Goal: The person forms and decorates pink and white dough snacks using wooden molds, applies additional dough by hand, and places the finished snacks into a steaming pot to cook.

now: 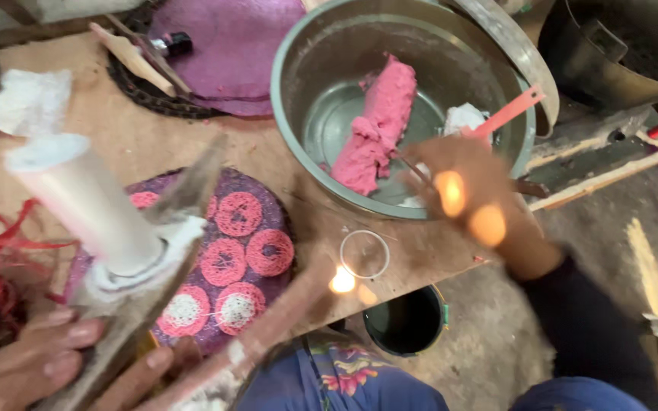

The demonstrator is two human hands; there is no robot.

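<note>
The left hand (62, 354) has its grip wrapped round the lower part of a wooden press (135, 304), whose white cylinder (85, 202) stands tilted above a purple woven mat (264, 205) bearing pink and white noodle rounds (238, 214), so whatever leaves the press would land on the mat. The right hand (470, 190), blurred, reaches over the near rim of a metal basin (298, 144) and pinches a thin stick (504, 114), close to the pink dough (378, 125) lying inside. The basin crowds the counter's (138, 141) far right corner; a small ring (365, 253) sits near the front edge, with a dark bucket (405, 323) below on the floor, leaving little free counter between mat and basin
</note>
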